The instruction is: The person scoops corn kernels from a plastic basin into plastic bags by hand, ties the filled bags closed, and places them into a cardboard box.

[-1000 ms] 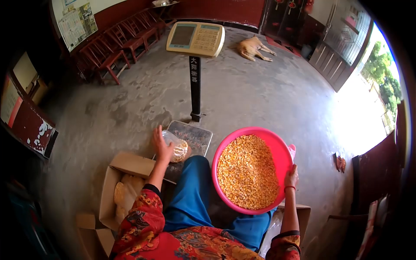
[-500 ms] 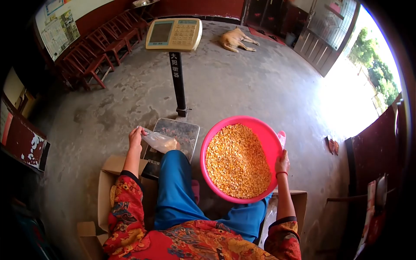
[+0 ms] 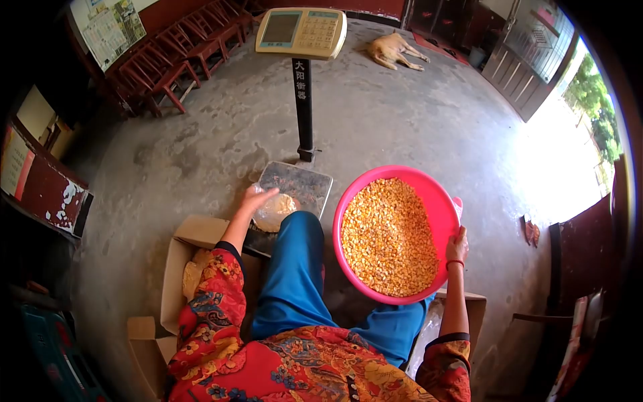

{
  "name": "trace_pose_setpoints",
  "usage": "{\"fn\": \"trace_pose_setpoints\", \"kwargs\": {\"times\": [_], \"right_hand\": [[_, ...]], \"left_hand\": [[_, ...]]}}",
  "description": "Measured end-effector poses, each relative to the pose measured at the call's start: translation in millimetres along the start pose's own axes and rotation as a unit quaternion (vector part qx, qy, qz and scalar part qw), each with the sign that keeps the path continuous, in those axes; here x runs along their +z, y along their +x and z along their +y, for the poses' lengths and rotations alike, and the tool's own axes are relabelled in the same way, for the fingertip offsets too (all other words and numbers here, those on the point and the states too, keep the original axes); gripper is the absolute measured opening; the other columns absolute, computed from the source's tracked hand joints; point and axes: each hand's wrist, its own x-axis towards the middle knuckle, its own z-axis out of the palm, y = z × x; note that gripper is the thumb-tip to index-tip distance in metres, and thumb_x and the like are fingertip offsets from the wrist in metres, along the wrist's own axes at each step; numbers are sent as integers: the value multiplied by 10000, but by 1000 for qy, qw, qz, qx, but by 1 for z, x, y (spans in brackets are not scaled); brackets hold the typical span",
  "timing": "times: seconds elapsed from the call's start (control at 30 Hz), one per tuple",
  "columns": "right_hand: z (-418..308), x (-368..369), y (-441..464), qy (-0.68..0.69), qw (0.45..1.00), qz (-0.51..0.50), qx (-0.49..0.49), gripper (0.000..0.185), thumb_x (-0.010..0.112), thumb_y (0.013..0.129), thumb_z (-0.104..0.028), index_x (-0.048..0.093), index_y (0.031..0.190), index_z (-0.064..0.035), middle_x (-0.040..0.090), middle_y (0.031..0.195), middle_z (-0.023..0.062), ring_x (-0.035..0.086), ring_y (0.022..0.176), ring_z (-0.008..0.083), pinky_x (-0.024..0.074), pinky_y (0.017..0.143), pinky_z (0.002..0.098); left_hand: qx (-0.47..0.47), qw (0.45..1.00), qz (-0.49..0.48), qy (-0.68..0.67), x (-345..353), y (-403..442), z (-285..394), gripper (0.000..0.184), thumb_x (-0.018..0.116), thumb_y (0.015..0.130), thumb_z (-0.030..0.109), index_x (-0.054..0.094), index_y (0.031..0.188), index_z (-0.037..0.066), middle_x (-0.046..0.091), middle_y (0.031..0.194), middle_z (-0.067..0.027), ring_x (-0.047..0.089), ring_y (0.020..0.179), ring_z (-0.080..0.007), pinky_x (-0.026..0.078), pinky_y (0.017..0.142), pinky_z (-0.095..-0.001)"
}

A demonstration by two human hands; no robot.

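Observation:
My right hand (image 3: 457, 246) grips the right rim of a pink plastic basin (image 3: 443, 218), which rests tilted over my right thigh. Yellow corn kernels (image 3: 388, 238) fill much of it. On the left, a clear plastic bag (image 3: 271, 218) with pale contents sits on the platform of a scale (image 3: 305, 182), just beyond my knee. My left hand (image 3: 256, 199) is at the top of this bag, fingers stretched out; its underside is hidden. The scale's display head (image 3: 301, 32) stands on a black post.
An open cardboard box (image 3: 175, 268) with a pale bag inside stands by my left side; another box (image 3: 474, 311) is at my right. A dog (image 3: 395, 51) lies on the concrete floor. Red wooden chairs (image 3: 157, 77) line the wall, and a door (image 3: 529, 63) stands ajar.
My left hand has come down from holding the bag's stretched neck, and its fingers have spread. The bag now sits slumped on the scale. My right hand keeps its hold; the view has shifted.

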Motion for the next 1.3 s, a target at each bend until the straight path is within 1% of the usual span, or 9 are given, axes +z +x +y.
{"fn": "trace_pose_setpoints", "kwargs": {"times": [0.03, 0.1, 0.37, 0.4, 0.43, 0.5, 0.7, 1.13, 1.3], "right_hand": [[-1, -2, 0, -11, 1000, -10, 3, 342, 459, 797, -175, 445, 1136, -132, 577, 1044, 191, 548, 936, 391, 433, 756, 462], [0, -1, -1, -2, 1000, -9, 3, 344, 460, 796, -175, 445, 1136, -134, 580, 1036, 191, 548, 935, 390, 431, 758, 460], [8, 5, 3, 0, 1000, -5, -13, 371, 459, 803, -172, 427, 1171, -138, 576, 1074, 161, 558, 920, 377, 443, 749, 459], [8, 5, 2, 3, 1000, -1, -17, 371, 460, 803, -171, 428, 1171, -136, 573, 1085, 157, 556, 928, 373, 442, 753, 457], [8, 5, 2, 5, 1000, 3, -20, 372, 462, 803, -170, 429, 1172, -134, 570, 1095, 153, 555, 937, 369, 442, 758, 456], [11, 6, 4, -3, 1000, -1, -17, 380, 458, 806, -172, 427, 1182, -135, 566, 1106, 152, 554, 944, 366, 442, 763, 454], [10, 5, 2, -15, 1000, -2, 3, 431, 441, 810, -193, 407, 1239, -165, 550, 1152, 140, 548, 983, 353, 447, 797, 441], [13, 12, 4, 11, 999, 32, -13, 342, 457, 791, -170, 459, 1132, -142, 586, 1053, 169, 552, 964, 356, 437, 789, 443], [8, 9, 2, 12, 1000, 25, 2, 342, 456, 790, -181, 470, 1130, -151, 586, 1059, 164, 550, 970, 358, 438, 788, 441]], "left_hand": [[-4, 1000, -1, -2, 3, 0, -7, 486, 752, 632, 429, 634, 884, 30, 644, 829, -90, 617, 769, -192, 477, 697, -295], [-18, 936, 61, 345, 7, -8, -14, 486, 740, 628, 302, 623, 1012, 27, 627, 1031, -158, 602, 978, -276, 475, 829, -341], [-110, 886, 10, 451, -31, -28, -29, 347, 684, 694, 178, 623, 1003, 32, 646, 962, -149, 623, 909, -282, 491, 765, -354], [-105, 977, 17, 186, -36, -31, -23, 253, 665, 733, 164, 630, 947, 33, 650, 907, -118, 628, 829, -246, 493, 720, -342], [-91, 991, 20, -94, -37, -33, -16, 166, 645, 771, 150, 637, 890, 35, 654, 851, -87, 632, 749, -211, 495, 674, -329], [-51, 954, 93, -281, -41, -11, -31, 116, 613, 820, 152, 628, 746, 64, 618, 713, -36, 548, 593, -119, 430, 548, -267], [18, 969, 20, -246, -51, -23, 74, 112, 630, 815, 170, 624, 775, 66, 601, 693, -13, 500, 576, -90, 392, 544, -224], [363, 837, -166, -375, -48, -159, 317, 124, 620, 840, 151, 618, 857, 29, 602, 720, -37, 553, 652, -102, 482, 712, -251], [382, 806, -230, -390, -3, -187, 342, 146, 604, 852, 157, 618, 896, 18, 607, 725, -45, 561, 672, -103, 499, 712, -258]]}}
